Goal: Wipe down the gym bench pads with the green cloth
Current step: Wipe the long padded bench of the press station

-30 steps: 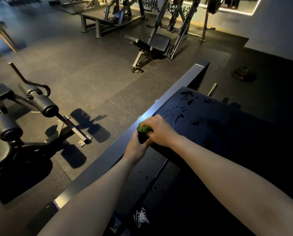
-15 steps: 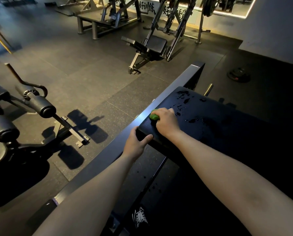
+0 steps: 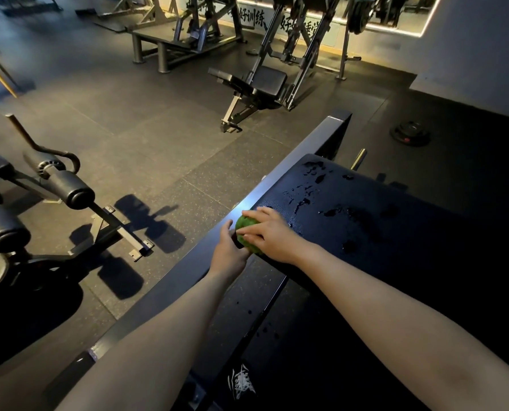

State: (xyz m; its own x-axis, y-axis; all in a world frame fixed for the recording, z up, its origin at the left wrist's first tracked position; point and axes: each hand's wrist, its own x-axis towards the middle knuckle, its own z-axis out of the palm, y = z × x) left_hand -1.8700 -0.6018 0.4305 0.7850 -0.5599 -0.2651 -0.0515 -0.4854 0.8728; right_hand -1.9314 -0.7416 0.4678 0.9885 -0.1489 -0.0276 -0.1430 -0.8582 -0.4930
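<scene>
A: Far left first. What stands there?
B: A black machine with cylindrical foam roller pads (image 3: 69, 192), on the dark speckled rubber floor (image 3: 146, 143). It casts hard shadows. Well behind it, towards the middle, is a black adjustable bench with a grey steel frame (image 3: 265, 83).

A: Moving right?
B: A long grey steel frame beam (image 3: 194, 262) runs diagonally from near left to far right. It lies just beside the left edge of the black upholstered bench pad (image 3: 380, 232).

A: Left hand?
B: The left hand (image 3: 228, 252) is at the pad's near left corner, touching it. Its fingers (image 3: 228, 229) reach up along the edge beside the cloth. I cannot tell whether they curl round the edge or only lie against it.

A: Cloth location?
B: The bunched green cloth (image 3: 245, 229) lies on that same corner of the pad's surface, between the two hands.

A: Right hand?
B: The right hand (image 3: 274, 237) covers the cloth from above. Its fingers (image 3: 256, 231) are spread and curved over the bundle, holding it down on the pad.

A: Pad condition?
B: Wet droplets and streaks (image 3: 306, 197) on the surface beyond the right hand, towards the far end.

A: Far right?
B: A round black weight plate (image 3: 410, 133) lies flat on the floor, well apart from the pad. A pale wall (image 3: 484, 54) stands behind it.
</scene>
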